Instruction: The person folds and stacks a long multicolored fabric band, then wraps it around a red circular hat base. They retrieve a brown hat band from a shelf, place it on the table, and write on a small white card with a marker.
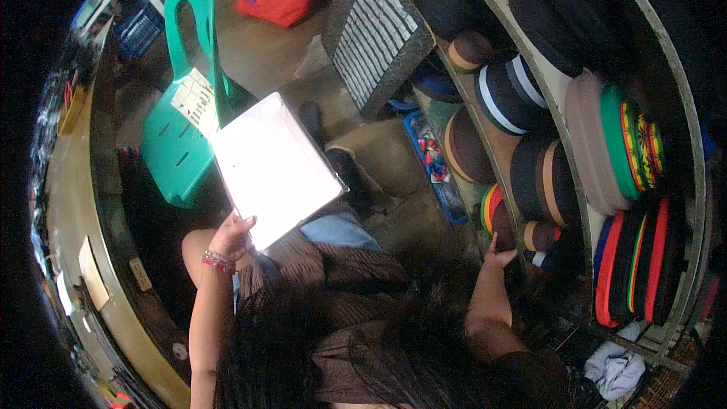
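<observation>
shelves [559,95] of rolls [501,217] edge the floor [390,144]; left hand [232,238] pinches white pad [276,167], right hand [499,259] beside rolls, grip unclear.

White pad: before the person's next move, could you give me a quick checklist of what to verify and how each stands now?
1. Left hand holding the pad: ok, thumb over its near corner.
2. Pad's upper face uncovered: ok, apart from the thumb.
3. Pad clear of the blue tray: ok, a gap shows between them.
4. Cream sheet separate from the pad: cannot tell, they meet in view.
5. Right hand touching the small striped roll: cannot tell, a fingertip reaches its lower edge in view.
</observation>
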The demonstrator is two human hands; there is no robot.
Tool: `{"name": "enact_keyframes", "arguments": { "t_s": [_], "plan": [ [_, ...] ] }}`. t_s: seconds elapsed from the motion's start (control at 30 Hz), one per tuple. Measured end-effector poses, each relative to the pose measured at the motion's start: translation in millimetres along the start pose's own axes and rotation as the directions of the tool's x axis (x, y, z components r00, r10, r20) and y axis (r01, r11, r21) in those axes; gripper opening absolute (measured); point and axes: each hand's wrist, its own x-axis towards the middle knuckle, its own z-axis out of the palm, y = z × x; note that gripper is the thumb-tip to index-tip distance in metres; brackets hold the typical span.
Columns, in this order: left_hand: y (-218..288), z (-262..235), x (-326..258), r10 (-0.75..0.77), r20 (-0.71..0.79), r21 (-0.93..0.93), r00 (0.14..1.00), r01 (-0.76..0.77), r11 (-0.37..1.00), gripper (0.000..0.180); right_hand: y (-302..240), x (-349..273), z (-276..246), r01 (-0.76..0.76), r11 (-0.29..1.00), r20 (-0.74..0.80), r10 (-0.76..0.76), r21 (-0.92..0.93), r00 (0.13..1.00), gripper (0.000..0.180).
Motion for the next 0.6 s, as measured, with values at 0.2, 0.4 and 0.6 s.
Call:
{"name": "enact_keyframes", "arguments": {
  "t_s": [0.2, 0.4, 0.6],
  "plan": [
    [-11, 3, 14, 0.075, 0.065, -0.058, 0.995, -0.071, 0.996, 0.044, 6, 48, 12, -0.044, 0.965, -0.154, 0.004, -0.257, 0.988, 0.043],
    [3, 16, 14, 0.045, -0.052, 0.036, 0.998, -0.044, 0.998, 0.047, 24, -1, 18, -0.116, 0.907, 0.058, 0.152, -0.405, 0.987, 0.069],
    [22, 92, 37, -0.017, 0.040, -0.098, 0.999, 0.021, 0.995, 0.050, 135, -190, 125, -0.234, 0.444, 0.376, 0.882, -0.865, 0.285, 0.081]
  ]
}}
